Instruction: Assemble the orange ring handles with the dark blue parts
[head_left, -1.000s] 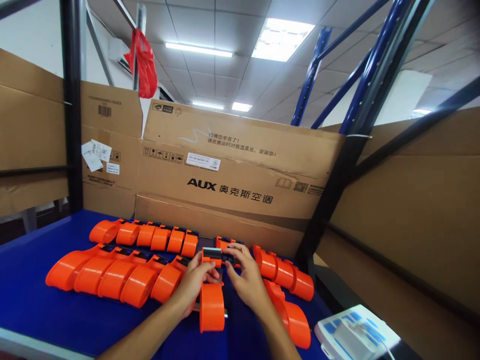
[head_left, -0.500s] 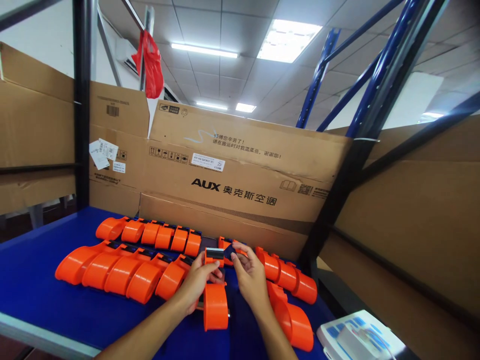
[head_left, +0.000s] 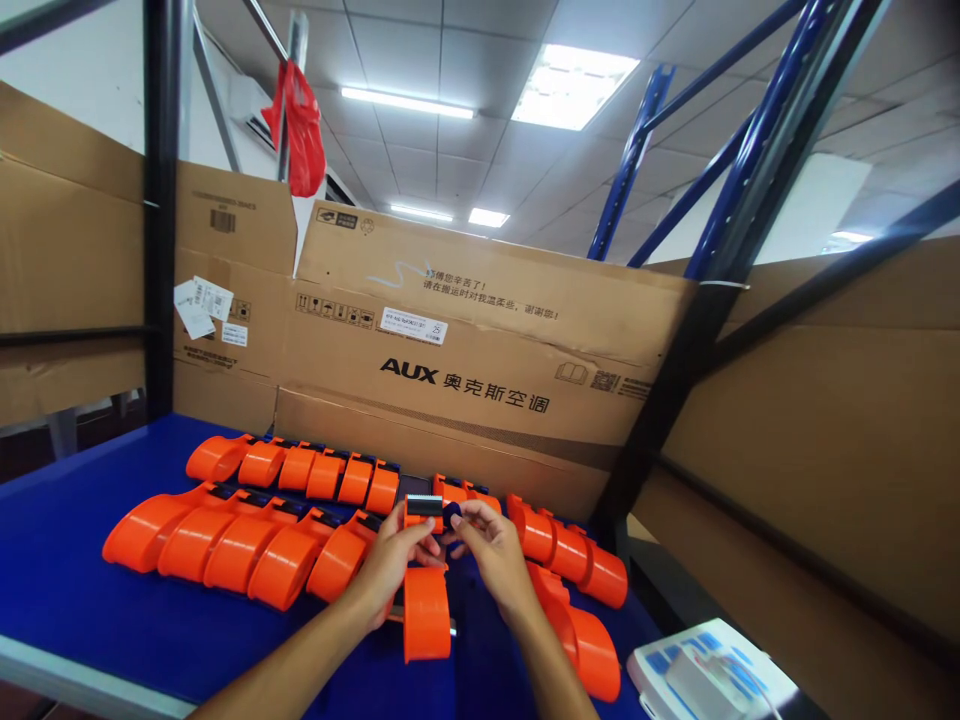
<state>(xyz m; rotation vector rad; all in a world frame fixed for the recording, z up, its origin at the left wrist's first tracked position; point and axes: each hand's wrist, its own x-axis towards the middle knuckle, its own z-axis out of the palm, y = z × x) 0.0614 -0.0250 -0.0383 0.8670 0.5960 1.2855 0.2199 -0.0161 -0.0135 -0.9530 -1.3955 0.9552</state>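
My left hand [head_left: 394, 560] is closed round an orange tape dispenser [head_left: 424, 510], whose toothed metal edge and black strip face up. Right beside it, my right hand [head_left: 486, 540] pinches a small dark blue piece [head_left: 451, 514] against the dispenser's right side. Just below my left hand, another orange dispenser [head_left: 427, 615] with a metal rod stands on the blue table [head_left: 300, 660]. Orange dispensers [head_left: 285, 560] line up in two rows on the left, and more [head_left: 589, 640] stand to the right of my right hand.
Cardboard panels [head_left: 465, 350] wall the back and sides. A black post [head_left: 675, 390] rises at the right. A white device with blue keys [head_left: 712, 665] lies at the lower right. A dark flat object [head_left: 415, 486] lies behind my hands.
My right hand's fingers have drawn together and moved slightly down and left, and the dark blue piece looks rounder and sits lower beside the dispenser. The view has shifted slightly.
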